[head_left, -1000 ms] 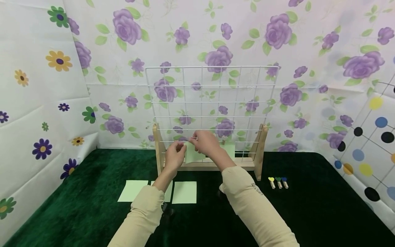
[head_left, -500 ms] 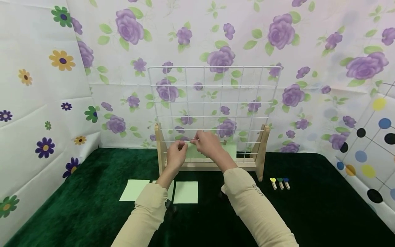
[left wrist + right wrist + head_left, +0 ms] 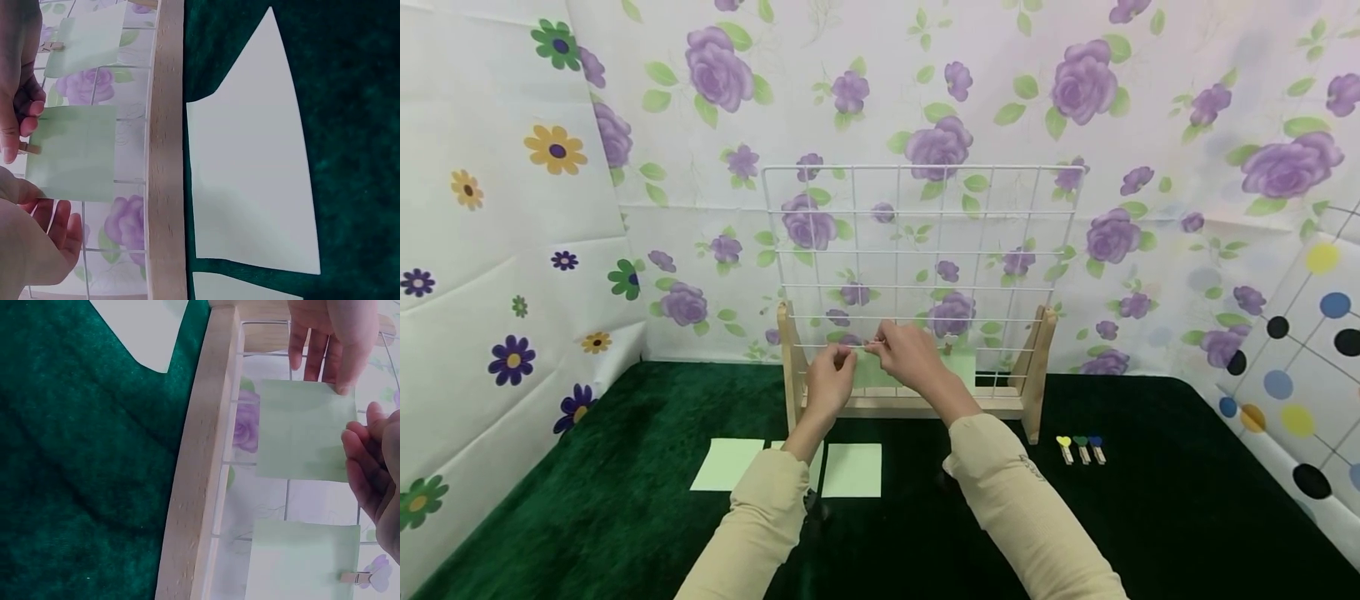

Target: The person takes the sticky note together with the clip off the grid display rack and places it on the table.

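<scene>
My left hand (image 3: 829, 382) pinches the side edge of a pale green paper square (image 3: 75, 153), which lies against the white wire grid (image 3: 917, 252). At the paper's top edge, my right hand (image 3: 912, 358) grips a small wooden clothespin (image 3: 29, 149); its head is hidden by the fingers. To the right, a second green paper square (image 3: 961, 367) hangs from the grid by another clothespin (image 3: 355, 577) with a pale heart on it. Both hands are close together at the grid's lower part.
Wooden feet (image 3: 1036, 379) hold the grid upright. On the dark green cloth (image 3: 602, 475) lie more pale green squares (image 3: 852, 471), one partly behind my left forearm. Yellow (image 3: 1064, 448), green (image 3: 1082, 450) and blue (image 3: 1098, 450) heart clothespins lie at the right.
The paper square now lies flatter against the grid, and the right hand has drawn slightly closer to its top edge. The left hand stays at the paper's edge. The view shifts slightly.
</scene>
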{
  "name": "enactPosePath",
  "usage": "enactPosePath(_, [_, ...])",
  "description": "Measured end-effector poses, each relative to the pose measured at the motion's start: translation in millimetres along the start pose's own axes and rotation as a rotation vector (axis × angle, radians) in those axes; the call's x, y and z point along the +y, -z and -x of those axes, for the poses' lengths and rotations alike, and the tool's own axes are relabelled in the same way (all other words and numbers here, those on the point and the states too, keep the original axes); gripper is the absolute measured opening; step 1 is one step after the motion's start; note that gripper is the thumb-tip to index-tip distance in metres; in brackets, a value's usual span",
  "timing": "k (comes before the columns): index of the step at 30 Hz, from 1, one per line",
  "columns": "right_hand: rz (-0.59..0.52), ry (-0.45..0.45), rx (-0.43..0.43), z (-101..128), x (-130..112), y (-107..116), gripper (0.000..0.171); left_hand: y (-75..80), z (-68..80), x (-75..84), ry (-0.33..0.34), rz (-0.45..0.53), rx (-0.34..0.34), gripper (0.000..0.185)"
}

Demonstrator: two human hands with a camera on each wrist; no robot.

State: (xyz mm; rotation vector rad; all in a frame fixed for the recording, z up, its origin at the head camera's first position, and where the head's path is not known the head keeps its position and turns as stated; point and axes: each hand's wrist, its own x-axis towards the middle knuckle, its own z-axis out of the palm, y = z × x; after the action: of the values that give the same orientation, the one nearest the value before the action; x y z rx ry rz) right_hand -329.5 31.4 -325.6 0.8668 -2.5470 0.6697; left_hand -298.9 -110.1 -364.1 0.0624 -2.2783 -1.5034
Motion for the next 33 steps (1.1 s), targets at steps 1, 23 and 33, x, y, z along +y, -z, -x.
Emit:
enactPosePath(1, [-0.001,0.008,0.008,0.6,0.3,0.0,0.018,0.2,0.3,0.2,-0.008,-0.005,0.0,0.015])
enactPosePath(23, [-0.154,0.015,0.115,11.9,8.3,-1.5,0.015,3.7,4.2,-4.8,0.005,-0.028,-0.053,0.014])
enactPosePath(33, [-0.213,0.02,0.131,25.2,18.6,8.8,0.014,10.2,10.1,-8.9,0.025,0.031,-0.118,0.017])
